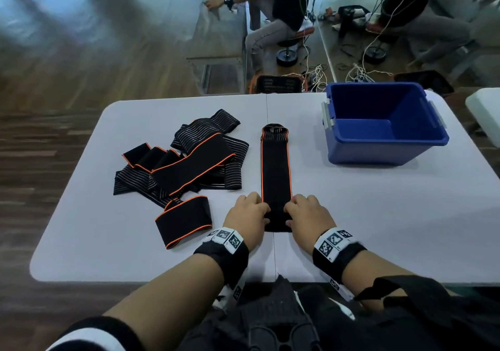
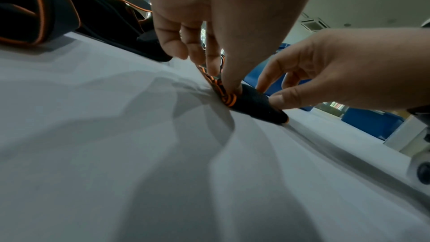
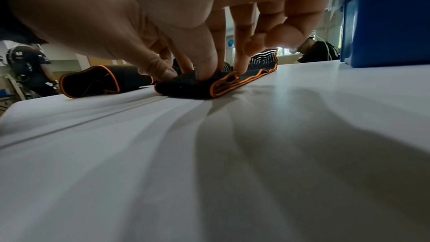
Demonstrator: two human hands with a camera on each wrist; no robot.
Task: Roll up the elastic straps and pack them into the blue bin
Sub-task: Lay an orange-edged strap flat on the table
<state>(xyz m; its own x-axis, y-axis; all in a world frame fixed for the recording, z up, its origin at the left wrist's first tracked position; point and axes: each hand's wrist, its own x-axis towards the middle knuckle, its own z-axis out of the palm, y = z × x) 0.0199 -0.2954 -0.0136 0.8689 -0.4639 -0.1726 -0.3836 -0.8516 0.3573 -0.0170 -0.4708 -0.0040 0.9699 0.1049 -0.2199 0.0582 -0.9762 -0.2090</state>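
A black elastic strap with orange edging lies stretched out lengthwise at the table's centre. Its near end is folded over into a small flat roll. My left hand pinches the roll's left side, thumb and fingers curled on it. My right hand pinches the right side, fingertips pressed into the fold. The blue bin stands open at the far right of the table, and nothing shows inside it. A pile of loose straps lies to the left.
One looped strap lies apart, near my left wrist. The white table has a centre seam running under the strap. A white object sits at the right edge. Other people sit at a bench beyond the table.
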